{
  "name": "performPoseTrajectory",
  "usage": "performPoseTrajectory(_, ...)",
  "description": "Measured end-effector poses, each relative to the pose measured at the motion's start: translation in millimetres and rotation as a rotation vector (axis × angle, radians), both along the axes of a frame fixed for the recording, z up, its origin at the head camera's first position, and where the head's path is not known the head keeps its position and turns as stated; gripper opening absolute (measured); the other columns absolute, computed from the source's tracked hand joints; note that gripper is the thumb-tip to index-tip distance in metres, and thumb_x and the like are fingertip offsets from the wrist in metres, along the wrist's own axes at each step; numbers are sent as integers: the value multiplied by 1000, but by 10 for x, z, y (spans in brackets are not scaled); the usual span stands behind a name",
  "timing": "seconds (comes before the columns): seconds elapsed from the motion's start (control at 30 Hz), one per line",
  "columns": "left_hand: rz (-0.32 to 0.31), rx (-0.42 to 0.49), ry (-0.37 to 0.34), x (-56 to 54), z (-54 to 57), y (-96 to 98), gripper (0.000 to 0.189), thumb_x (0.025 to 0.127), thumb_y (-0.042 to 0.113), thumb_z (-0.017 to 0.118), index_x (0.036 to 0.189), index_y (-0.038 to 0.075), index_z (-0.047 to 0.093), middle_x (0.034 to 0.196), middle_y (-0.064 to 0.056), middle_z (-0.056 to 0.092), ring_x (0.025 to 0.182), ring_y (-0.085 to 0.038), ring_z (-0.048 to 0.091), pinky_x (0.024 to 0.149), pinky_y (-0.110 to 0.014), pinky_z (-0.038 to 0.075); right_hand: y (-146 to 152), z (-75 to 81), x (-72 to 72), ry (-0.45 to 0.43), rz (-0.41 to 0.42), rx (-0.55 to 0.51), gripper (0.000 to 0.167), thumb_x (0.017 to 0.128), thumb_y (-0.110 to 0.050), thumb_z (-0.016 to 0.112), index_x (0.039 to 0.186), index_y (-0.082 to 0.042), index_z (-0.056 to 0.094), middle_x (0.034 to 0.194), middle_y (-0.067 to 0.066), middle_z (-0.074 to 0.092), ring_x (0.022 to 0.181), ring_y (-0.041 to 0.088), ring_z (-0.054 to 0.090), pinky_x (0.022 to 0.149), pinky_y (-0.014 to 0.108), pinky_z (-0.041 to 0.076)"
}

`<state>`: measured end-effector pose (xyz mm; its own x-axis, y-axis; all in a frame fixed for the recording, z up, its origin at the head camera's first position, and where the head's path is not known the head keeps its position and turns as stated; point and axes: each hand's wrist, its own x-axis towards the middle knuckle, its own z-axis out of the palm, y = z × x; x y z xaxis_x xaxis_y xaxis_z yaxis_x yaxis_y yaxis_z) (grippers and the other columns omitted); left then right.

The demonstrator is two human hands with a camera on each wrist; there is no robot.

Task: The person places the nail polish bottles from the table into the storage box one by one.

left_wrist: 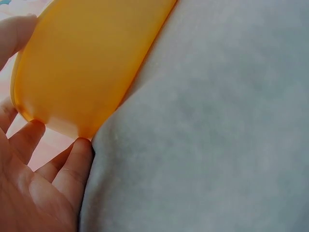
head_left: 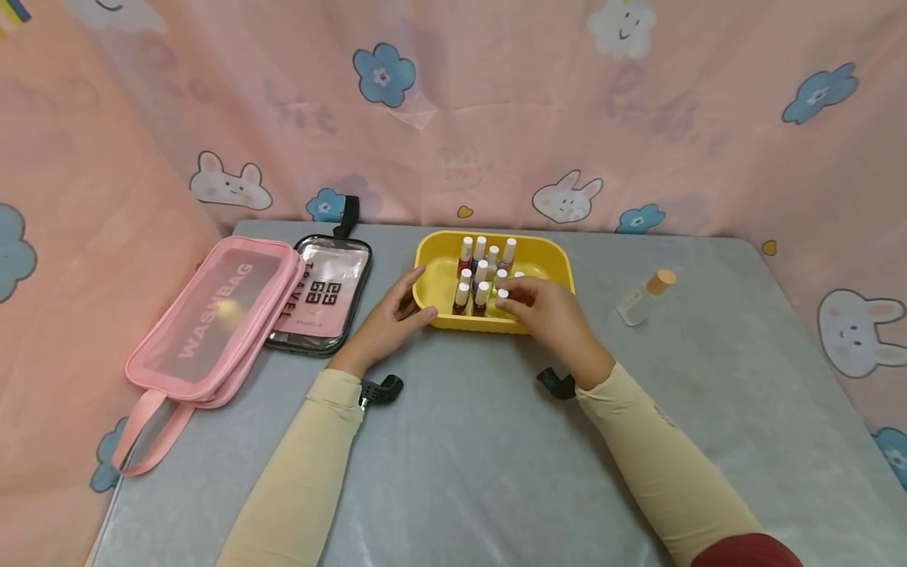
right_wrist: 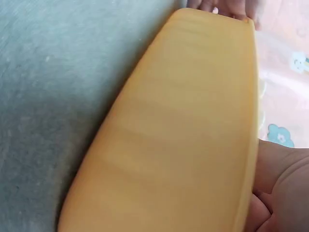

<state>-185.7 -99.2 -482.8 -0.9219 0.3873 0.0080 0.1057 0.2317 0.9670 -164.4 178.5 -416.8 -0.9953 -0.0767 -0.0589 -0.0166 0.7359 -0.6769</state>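
Note:
A yellow plastic basin (head_left: 439,272) sits at the back middle of the table, with several small white-capped bottles (head_left: 465,252) like nail polish standing in it, dark red, purple, brown and yellow-green. My left hand (head_left: 386,319) holds the basin's left end, thumb at the near corner and fingers round the end. In the left wrist view its fingertips (left_wrist: 83,145) touch the end wall. Over the basin's near right part, my right hand (head_left: 556,315) pinches the white cap of a small bottle (head_left: 502,294) between thumb and forefinger. The basin wall (right_wrist: 183,116) hides that bottle in the right wrist view.
To the right lies a clear glass bottle (head_left: 633,305) with a wooden-looking cap. At the left, a pink wash bag (head_left: 212,315) overlaps a clear black-edged pouch (head_left: 322,295). A pink patterned curtain (head_left: 453,118) hangs behind the grey table (head_left: 453,457).

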Motion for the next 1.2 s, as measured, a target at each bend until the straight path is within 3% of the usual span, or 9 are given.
performPoseTrajectory(0.2, 0, -6, -1, -4, 0, 3, 79, 104, 28, 72, 170, 28, 28, 176, 0, 16, 157, -24, 28, 125, -36, 32, 32, -52, -37, -30, 11, 43, 30, 99, -27, 79, 123, -8, 78, 113, 9, 76, 99, 28, 63, 85, 41, 57)
performPoseTrajectory(0.57, 7, -22, -15, 24, 25, 10, 79, 104, 29, 73, 169, 30, 28, 176, 1, 17, 156, -24, 29, 125, -36, 32, 53, -11, -38, -86, 7, 46, 31, 98, -32, 80, 118, -9, 79, 111, 9, 77, 105, 29, 65, 92, 45, 57)
performPoseTrajectory(0.73, 7, -25, -7, 2, 26, 11, 79, 104, 30, 71, 170, 30, 28, 176, 0, 16, 156, -26, 29, 125, -38, 32, 39, -11, -65, -102, -20, 34, 32, 98, -32, 80, 121, -10, 78, 115, 9, 75, 107, 29, 64, 94, 45, 56)
performPoseTrajectory(0.97, 15, -31, 7, 44, 57, 30, 84, 104, 29, 72, 171, 28, 21, 176, -3, 17, 155, -28, 33, 125, -41, 33, 98, 66, -10, -107, -34, -47, 44, 100, -32, 78, 136, -7, 71, 122, 11, 73, 111, 29, 66, 95, 43, 60)
performPoseTrajectory(1.0, 22, -83, 29, 77, 103, 24, 86, 104, 32, 72, 171, 30, 19, 176, -2, 17, 155, -28, 32, 126, -44, 32, 118, 103, 16, -97, -42, -46, 46, 101, -34, 76, 139, -8, 69, 124, 11, 72, 113, 30, 65, 95, 44, 60)
performPoseTrajectory(1.07, 34, -229, 140, 162, 265, 12, 86, 103, 36, 72, 172, 31, 19, 176, -1, 17, 156, -30, 30, 126, -49, 29, 169, 213, 88, -47, -56, -8, 48, 106, -38, 68, 143, -7, 65, 130, 13, 70, 119, 33, 63, 100, 48, 58)
performPoseTrajectory(1.13, 70, -406, 343, 258, 496, 7, 85, 103, 38, 72, 171, 28, 23, 176, -4, 21, 156, -33, 32, 126, -54, 29, 229, 347, 170, 48, -56, 65, 48, 111, -38, 57, 148, -7, 61, 138, 15, 66, 128, 36, 59, 109, 54, 51)
performPoseTrajectory(1.2, 137, -545, 593, 359, 747, 32, 80, 103, 36, 72, 169, 22, 29, 173, -10, 27, 153, -38, 34, 126, -56, 29, 292, 466, 249, 180, -35, 145, 47, 114, -33, 48, 152, -6, 57, 145, 18, 61, 135, 40, 53, 117, 57, 42)
